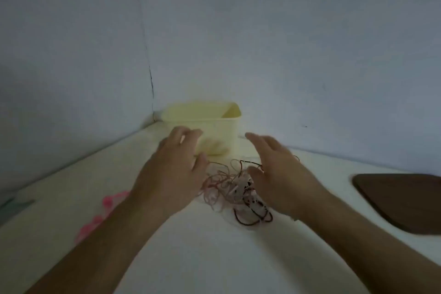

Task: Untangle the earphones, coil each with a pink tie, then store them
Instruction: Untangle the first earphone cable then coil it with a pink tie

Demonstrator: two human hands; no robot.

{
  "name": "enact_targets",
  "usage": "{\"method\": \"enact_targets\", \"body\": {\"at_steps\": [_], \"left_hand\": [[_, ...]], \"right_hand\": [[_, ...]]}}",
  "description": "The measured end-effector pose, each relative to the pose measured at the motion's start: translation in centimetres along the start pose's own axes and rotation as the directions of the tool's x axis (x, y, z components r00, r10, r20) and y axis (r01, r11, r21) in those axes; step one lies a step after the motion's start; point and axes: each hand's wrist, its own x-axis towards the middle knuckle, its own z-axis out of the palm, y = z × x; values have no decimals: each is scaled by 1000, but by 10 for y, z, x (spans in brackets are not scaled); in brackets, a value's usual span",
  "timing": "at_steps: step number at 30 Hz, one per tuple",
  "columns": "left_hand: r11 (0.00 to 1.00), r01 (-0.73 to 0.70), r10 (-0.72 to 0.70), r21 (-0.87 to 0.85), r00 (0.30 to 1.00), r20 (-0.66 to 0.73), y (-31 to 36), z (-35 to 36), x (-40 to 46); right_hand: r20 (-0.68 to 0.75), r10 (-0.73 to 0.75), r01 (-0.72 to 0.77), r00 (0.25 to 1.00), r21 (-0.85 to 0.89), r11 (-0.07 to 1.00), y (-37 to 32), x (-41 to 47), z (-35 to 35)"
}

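A tangle of thin earphone cables [232, 188], pinkish and dark red, lies on the pale table between my hands. My left hand [174, 167] hovers just left of the tangle with fingers loosely spread and holds nothing. My right hand [279, 174] hovers at the tangle's right side, fingers straight, covering part of the cables. Pink ties [105, 210] lie on the table to the left, partly hidden behind my left forearm. A pale yellow open box [222, 122] stands behind the hands near the wall corner. The picture is blurred.
A dark brown board [401, 200] lies at the right edge of the table [214, 258]. Bluish walls meet in a corner behind the box. A grey-green object [14, 205] shows at the far left edge.
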Motion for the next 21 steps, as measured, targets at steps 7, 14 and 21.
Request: {"method": "enact_targets", "body": {"at_steps": [7,14,21], "left_hand": [[973,229,-221,18,915,339,-10,69,-37],[938,258,-185,-231,938,293,-2,92,-1],[820,269,-79,-506,927,365,-15,109,28]], "right_hand": [[157,76,-63,985,-84,994,25,-26,57],[88,107,-77,990,-295,952,63,7,51],[312,368,-231,876,-399,888,82,32,6]]}}
